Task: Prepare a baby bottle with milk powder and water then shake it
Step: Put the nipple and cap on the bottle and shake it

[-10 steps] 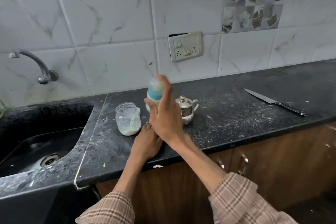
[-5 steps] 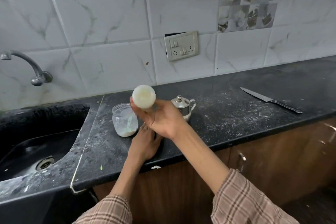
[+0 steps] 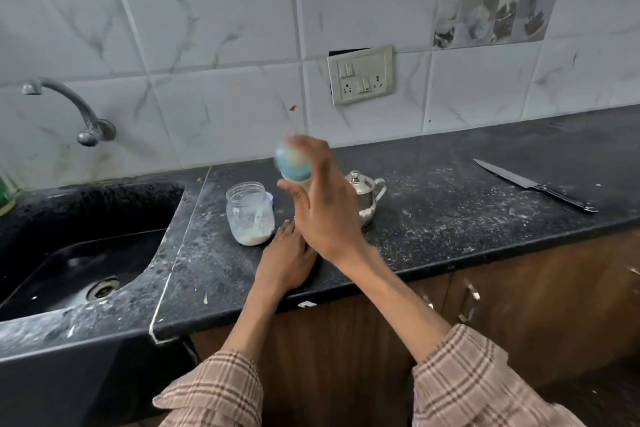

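Blurring hides most of the blue-capped baby bottle (image 3: 292, 166), raised above the black speckled stone surface (image 3: 433, 215) in the right hand (image 3: 325, 211), whose fingers curl round it. One left hand (image 3: 285, 262) lies flat, partly covered. One clear glass jar (image 3: 250, 213), one steel teapot (image 3: 367, 196), one knife (image 3: 535, 185).

Bottle (image 3: 292, 163) motion-blurred; body hidden behind right hand (image 3: 325, 208).
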